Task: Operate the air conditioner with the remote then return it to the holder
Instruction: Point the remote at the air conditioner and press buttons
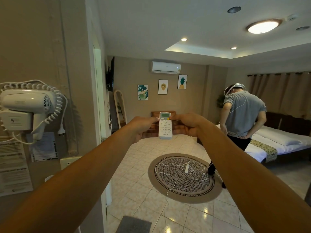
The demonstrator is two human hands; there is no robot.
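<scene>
Remote [165, 125]: white plastic, smooth, slight sheen; small glassy display at top. Air conditioner [166, 67]: white plastic casing, smooth, faintly glossy. Hair dryer [28, 102]: off-white plastic, smooth, with coiled plastic-coated cord. Floor tiles [144, 197]: pale ceramic, glossy, showing light reflections. Round rug [184, 178]: woven cloth, matt, rough-looking. Bedding [276, 140]: white cloth, matt, soft. Curtain [284, 93]: brown cloth, matt. Walls [133, 71]: beige paint, matt. Notices [13, 165] on left wall: paper, some under shiny cover.
</scene>
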